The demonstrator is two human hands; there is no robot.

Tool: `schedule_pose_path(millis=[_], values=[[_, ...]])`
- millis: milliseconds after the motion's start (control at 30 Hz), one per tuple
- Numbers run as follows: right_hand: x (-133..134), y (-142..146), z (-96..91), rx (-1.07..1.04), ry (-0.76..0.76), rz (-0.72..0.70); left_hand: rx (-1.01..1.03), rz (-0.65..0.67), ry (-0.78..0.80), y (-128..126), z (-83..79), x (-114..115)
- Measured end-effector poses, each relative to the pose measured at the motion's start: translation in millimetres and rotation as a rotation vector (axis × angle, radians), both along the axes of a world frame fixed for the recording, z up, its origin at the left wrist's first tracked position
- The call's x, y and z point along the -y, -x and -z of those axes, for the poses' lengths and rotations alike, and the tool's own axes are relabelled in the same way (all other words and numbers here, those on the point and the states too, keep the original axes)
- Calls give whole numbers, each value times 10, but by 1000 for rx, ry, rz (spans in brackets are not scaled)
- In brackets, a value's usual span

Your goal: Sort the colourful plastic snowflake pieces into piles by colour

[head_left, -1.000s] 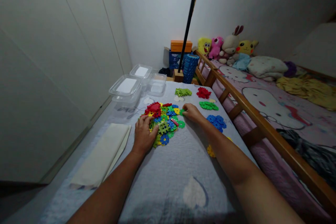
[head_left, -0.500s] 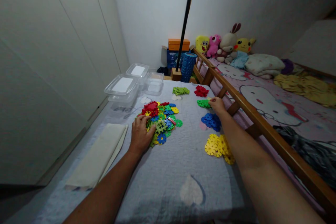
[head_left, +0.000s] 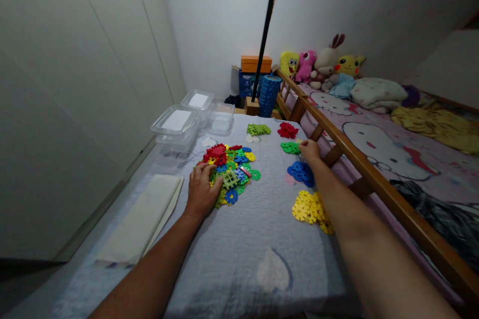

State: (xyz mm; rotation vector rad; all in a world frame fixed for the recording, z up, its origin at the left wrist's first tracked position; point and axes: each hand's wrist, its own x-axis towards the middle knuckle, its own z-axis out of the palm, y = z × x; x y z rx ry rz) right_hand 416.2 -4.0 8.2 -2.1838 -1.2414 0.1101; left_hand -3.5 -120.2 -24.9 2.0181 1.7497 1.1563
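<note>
A mixed pile of coloured plastic snowflake pieces (head_left: pixel 234 167) lies on the grey quilted cloth (head_left: pixel 243 249). My left hand (head_left: pixel 201 190) rests on the pile's left edge, fingers curled onto the pieces. My right hand (head_left: pixel 309 149) is at the dark green pile (head_left: pixel 290 148), fingers bent down beside it; what it holds, if anything, is hidden. Sorted piles lie around it: light green (head_left: pixel 258 129), red (head_left: pixel 287 130), blue (head_left: pixel 301 172) and yellow (head_left: pixel 309 207).
Clear plastic boxes (head_left: pixel 179 124) stand at the far left, and a folded white cloth (head_left: pixel 144 219) lies on the near left. A wooden bed rail (head_left: pixel 359 164) runs along the right. A black pole (head_left: pixel 264 35) stands at the back near soft toys (head_left: pixel 318 65).
My right hand left the mixed pile and moved right to the dark green pile, where it has stayed. My left hand has kept its place on the mixed pile.
</note>
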Motion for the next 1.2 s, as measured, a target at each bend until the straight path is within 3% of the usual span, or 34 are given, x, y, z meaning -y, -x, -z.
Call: schedule_pose_path(millis=[100,200,300,400,533,667,967,1200], values=[[70,261,-108,2,-40,-136,-4,4,-11,-10,-11,4],[210,638,-169,-31,15,-388,-8,7,-13,-21,-30,11],[442,1040,-118,-53,135,-669,-7,12,-10,-32,-43,15],[722,1384,13,49,141,-779,-12,16,-6,-41,-47,18],[1022,1706,165,136,124,-757,-11,13,0,-44,-50,26],[1136,1871,222,136,97,-719,-2,17,4,-40,-52,30],[1124,1921,317,52,-141,-668,-14,19,2,-23,-26,19],[1065,1828,301,-96,-225,-623,-17,10,-7,-17,-6,12]])
